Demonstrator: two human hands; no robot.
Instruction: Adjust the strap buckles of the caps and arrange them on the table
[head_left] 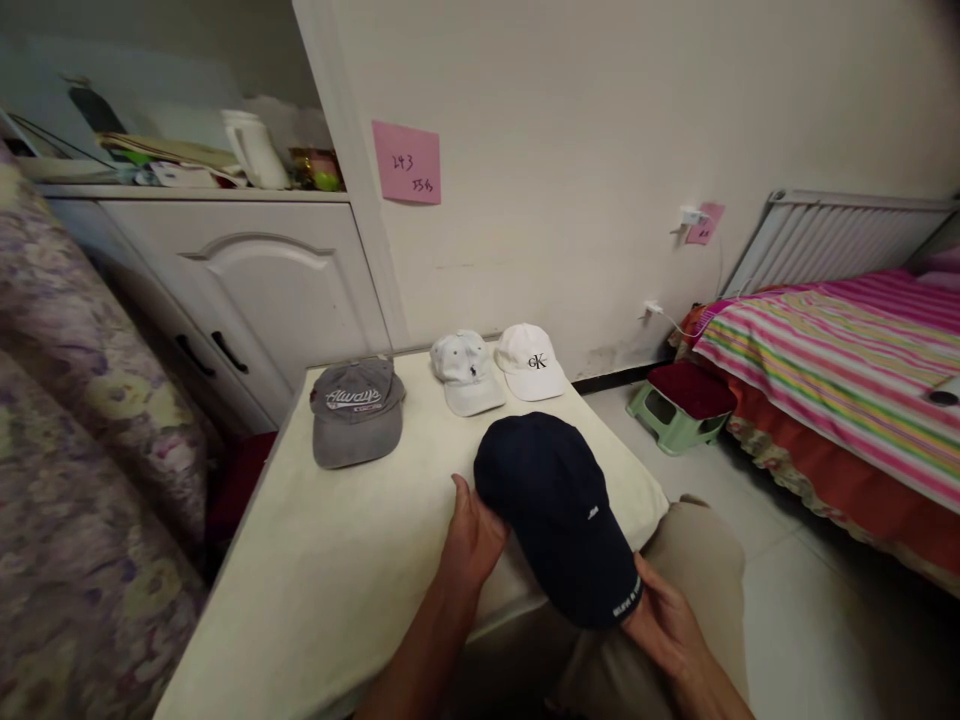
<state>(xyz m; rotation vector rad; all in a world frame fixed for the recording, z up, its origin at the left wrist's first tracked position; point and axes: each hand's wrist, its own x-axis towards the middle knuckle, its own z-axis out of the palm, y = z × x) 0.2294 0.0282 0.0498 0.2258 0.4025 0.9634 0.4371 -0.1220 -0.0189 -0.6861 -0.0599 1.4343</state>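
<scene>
Probably the dark cap [544, 495] is soft, light; right hand [664, 615] pinches the brim [585, 580], good spot; left hand [476, 530] is spread.

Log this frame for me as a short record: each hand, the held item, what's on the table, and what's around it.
Left hand: against the crown side of the dark cap, thumb spread, fingers partly hidden
Right hand: gripping the brim edge of the dark cap
Held item: dark cap, brim toward the person, small white mark on front, white lettering along brim edge
On table: gray cap at left; pale cap and white cap side by side near the wall
Surroundings: cabinet, green stool, bed
</scene>
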